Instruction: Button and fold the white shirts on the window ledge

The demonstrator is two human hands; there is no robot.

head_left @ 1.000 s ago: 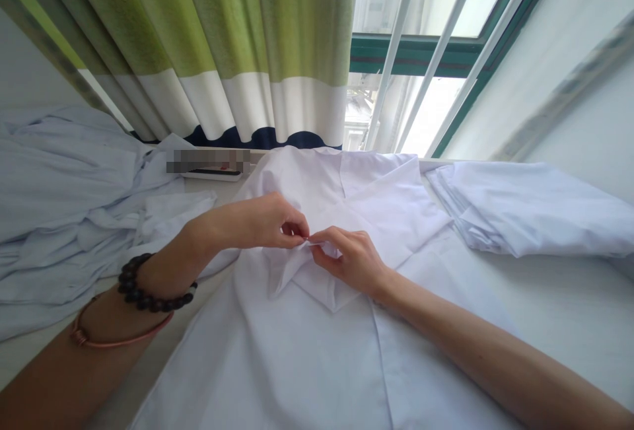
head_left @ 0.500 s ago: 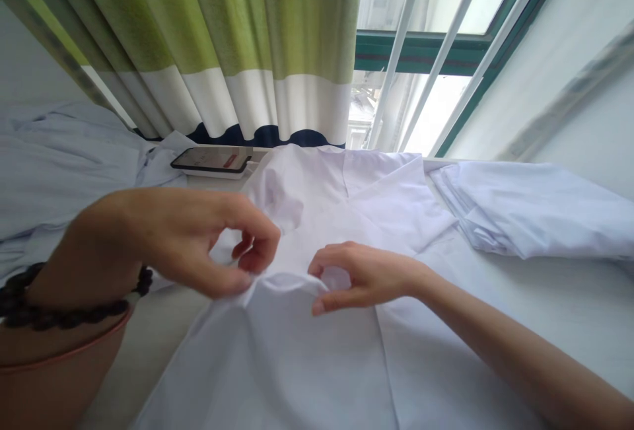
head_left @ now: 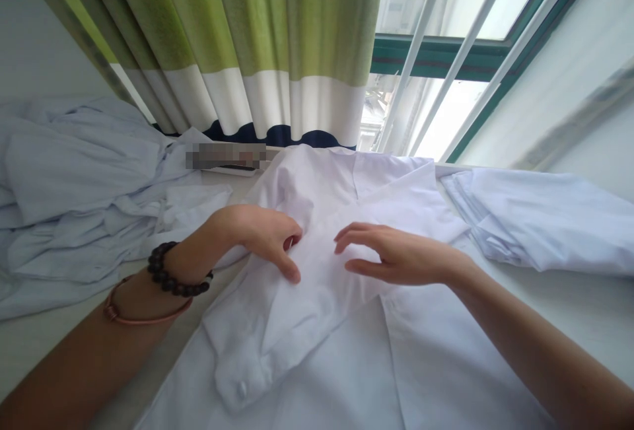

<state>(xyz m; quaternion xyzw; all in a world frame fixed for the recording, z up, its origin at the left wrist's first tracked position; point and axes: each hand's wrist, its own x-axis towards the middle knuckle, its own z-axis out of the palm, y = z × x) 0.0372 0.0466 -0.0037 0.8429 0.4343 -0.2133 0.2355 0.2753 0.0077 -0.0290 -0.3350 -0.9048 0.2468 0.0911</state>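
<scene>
White shirt spread on desk, center of frame, upper part near the far edge & lower part running off the bottom. One sleeve lies diagonally across the body, w/ its cuff at lower center-left, button visible. Laid thus, prob. b/c the sleeve then sits mostly within the body's outline.

L hand, center-left: thumb clearly apart from the curled fingers, moderately open; no firm grip on cloth seen, though the inner fingertips are partly hidden. R hand, right of center: fingers arched & parted from thumb, nothing held; exact contact w/ cloth can't be told. The two face each other over the sleeve, apart; this loose pose would suit light flattening of thin cloth better than pinching.

Crumpled white garments, left side; folded white cloth, right side, in layers. The piles flank the shirt, presumably so its middle area stays accessible. Flat device, upper left of center near the far edge, partly pixelated, likely set there to be clear of the cloth.
</scene>
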